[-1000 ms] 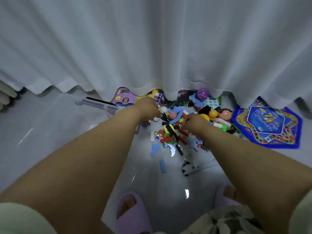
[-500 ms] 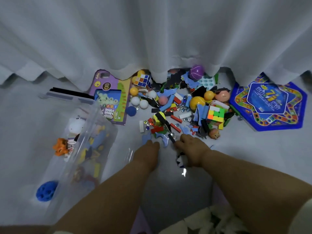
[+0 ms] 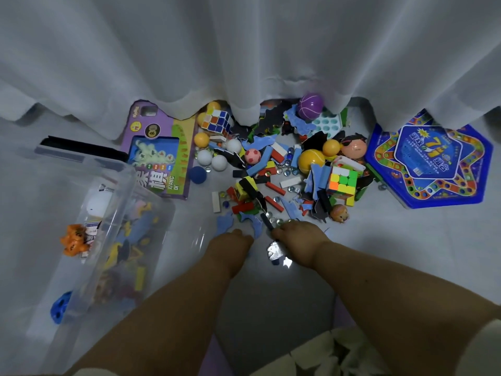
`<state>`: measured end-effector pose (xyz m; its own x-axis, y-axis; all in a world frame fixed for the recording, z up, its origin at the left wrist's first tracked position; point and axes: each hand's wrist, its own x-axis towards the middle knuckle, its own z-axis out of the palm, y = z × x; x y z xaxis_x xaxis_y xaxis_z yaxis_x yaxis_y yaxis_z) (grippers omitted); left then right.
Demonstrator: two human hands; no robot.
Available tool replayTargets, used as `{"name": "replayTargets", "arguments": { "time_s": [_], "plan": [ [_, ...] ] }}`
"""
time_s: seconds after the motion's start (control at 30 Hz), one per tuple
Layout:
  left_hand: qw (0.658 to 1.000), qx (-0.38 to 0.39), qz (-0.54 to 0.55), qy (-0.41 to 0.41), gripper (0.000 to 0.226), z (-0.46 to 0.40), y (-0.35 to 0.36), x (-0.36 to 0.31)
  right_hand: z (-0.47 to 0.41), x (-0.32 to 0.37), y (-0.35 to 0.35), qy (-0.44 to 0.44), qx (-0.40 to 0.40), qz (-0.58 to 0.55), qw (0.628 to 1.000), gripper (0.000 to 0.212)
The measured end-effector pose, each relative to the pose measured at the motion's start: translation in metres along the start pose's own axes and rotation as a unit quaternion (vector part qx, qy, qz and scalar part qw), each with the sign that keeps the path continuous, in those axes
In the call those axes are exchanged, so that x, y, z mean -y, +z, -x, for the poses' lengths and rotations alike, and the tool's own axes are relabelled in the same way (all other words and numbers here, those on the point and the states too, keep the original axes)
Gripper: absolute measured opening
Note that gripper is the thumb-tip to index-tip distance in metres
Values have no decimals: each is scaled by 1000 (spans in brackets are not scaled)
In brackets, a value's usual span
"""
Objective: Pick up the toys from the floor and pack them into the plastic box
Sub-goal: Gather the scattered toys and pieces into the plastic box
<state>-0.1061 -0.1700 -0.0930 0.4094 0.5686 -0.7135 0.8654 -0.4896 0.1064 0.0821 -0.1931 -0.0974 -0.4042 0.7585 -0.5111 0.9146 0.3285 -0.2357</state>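
A: Head view. Both hands at the near edge of the toy pile, centre frame. Left hand knuckles up, fingers curled under at a blue puzzle piece. Can't tell if it grips anything.

B: Right?

A: Right hand has fingertips down on a dark stick and the marbles beside it. Looks like a pinch, but the fingers are hidden, so can't tell.

B: Box?

A: Clear plastic box at lower left, just beside the left arm, partly filled. Orange figure and blue ball show on its left side. Probably parked there so each grab is a short swing over.

B: Why's the pile there?

A: Looks shoved against the white curtain; the hem covers the far toys.

B: Any text?

A: Purple game box, left of centre, reads "XIANG" plus Chinese characters. Blue star board at right shows a big "7". Two puzzle cubes, no branding legible.
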Motion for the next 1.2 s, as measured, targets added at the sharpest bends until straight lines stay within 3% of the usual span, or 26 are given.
{"name": "replayTargets", "arguments": {
  "time_s": [0.23,0.3,0.43,0.53,0.63,0.77,0.83,0.93,1.13,1.2],
  "plan": [
    [952,-79,287,-78,26,-4,-21,1,-9,7,-9,62,-55,-144,986,46],
    [909,-71,398,-97,26,-2,-25,-2,-11,7,-14,86,-77,-197,974,47],
    [789,-48,602,-116,25,6,-42,-10,-9,9,-29,121,-126,-271,947,48],
    [744,-66,657,-102,18,18,-68,-13,-3,16,-52,134,-168,-337,917,46],
    [750,-91,650,-80,15,33,-103,-2,-3,28,-80,134,-201,-379,893,42],
    [821,-112,555,-80,18,76,-168,39,-10,63,-132,100,-234,-460,851,39],
    [835,-130,527,-88,19,108,-194,66,-14,91,-163,69,-226,-506,830,40],
    [827,-149,530,-118,19,160,-212,105,-20,138,-199,31,-178,-587,790,33],
    [774,-169,572,-210,15,227,-206,155,-20,215,-225,-18,-38,-754,656,7],
    [757,-184,576,-249,18,240,-194,174,-20,228,-223,-36,-2,-784,619,19]
  ]
}}
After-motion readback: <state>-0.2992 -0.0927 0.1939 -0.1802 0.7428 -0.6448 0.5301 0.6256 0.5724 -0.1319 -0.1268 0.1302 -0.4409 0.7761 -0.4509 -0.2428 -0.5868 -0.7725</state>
